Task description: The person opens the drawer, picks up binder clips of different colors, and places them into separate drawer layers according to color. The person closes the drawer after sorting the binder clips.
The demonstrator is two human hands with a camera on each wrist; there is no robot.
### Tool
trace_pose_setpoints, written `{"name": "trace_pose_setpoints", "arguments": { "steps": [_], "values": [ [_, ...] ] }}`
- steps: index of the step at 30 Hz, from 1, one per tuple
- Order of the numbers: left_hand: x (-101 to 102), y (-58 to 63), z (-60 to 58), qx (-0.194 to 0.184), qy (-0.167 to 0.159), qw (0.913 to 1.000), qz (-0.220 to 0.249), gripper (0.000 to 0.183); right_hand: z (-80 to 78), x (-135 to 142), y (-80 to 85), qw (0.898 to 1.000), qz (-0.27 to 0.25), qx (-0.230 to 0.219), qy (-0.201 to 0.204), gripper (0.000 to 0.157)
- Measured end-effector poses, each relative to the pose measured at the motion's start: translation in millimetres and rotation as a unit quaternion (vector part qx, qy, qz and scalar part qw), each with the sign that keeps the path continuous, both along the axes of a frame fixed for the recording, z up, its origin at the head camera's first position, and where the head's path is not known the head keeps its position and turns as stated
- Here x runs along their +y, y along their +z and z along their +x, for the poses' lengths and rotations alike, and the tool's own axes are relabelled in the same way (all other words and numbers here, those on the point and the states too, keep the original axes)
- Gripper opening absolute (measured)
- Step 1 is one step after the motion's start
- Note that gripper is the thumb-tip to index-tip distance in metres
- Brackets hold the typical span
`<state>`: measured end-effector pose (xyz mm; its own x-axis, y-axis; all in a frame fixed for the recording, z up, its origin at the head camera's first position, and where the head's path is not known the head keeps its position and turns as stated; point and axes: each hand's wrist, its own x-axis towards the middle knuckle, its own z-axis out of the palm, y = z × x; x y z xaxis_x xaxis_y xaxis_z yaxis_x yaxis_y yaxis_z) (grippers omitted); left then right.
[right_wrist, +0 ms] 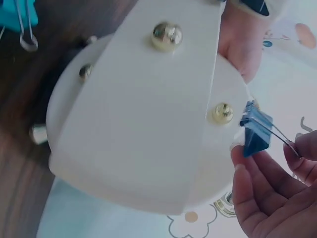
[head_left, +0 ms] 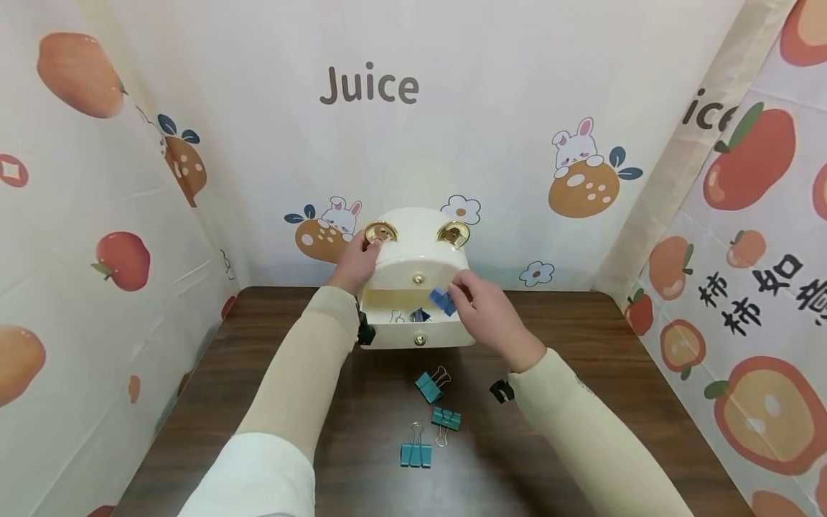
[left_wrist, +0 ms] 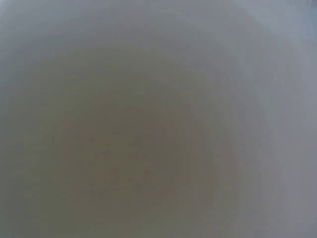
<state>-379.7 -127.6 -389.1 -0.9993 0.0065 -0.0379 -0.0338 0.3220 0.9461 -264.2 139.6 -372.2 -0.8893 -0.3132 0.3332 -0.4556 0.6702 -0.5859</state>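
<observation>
A small white drawer box point(head_left: 413, 244) with gold ring trims stands at the back of the table, its lower drawer point(head_left: 446, 334) pulled out. Inside that drawer lie a dark blue binder clip point(head_left: 420, 316) and some silver wire handles. My left hand point(head_left: 354, 264) holds the box's left side, thumb beside the left gold ring. Over the drawer's right part, my right hand point(head_left: 486, 309) pinches a blue binder clip point(right_wrist: 258, 134) by its wire handle between thumb and finger. The left wrist view is only a grey blur.
Three teal binder clips lie on the dark wooden table point(head_left: 258, 380) in front of the box: one clip point(head_left: 429, 387) nearest the drawer, another point(head_left: 446, 418) below it, a third point(head_left: 416, 454) closest to me. Printed curtains point(head_left: 258, 129) enclose the back and sides.
</observation>
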Motion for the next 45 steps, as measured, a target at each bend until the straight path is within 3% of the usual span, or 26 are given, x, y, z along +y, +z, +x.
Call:
{"name": "trace_pose_setpoints", "arguments": {
  "steps": [6,13,20,33,39,45],
  "values": [
    [1.7,-1.3,0.9,0.001,0.0,1.0,0.005,0.038,-9.9,-5.9,4.8,0.998,0.052,-0.015,-0.009,0.016],
    [3.9,-0.9,0.3,0.004,0.002,1.0,0.006,0.039,-17.8,-6.9,-0.3,0.997,0.082,-0.005,-0.009,0.014],
    [2.4,0.6,-0.4,-0.006,0.001,1.0,0.008,0.042,-28.7,-7.7,-7.8,0.993,0.111,-0.044,-0.016,0.016],
    [-1.2,1.8,0.1,0.004,0.004,1.0,0.005,0.04,-51.6,-21.8,-14.7,0.987,0.137,-0.079,0.005,0.025],
    [0.7,0.8,2.3,0.001,0.003,1.0,0.006,0.04,-57.0,-23.5,-19.6,0.985,0.14,-0.1,-0.005,0.03],
    [2.1,1.4,2.0,0.002,0.006,1.0,-0.001,0.041,-59.1,-26.3,-26.2,0.984,0.148,-0.094,0.003,0.038]
  ]
}}
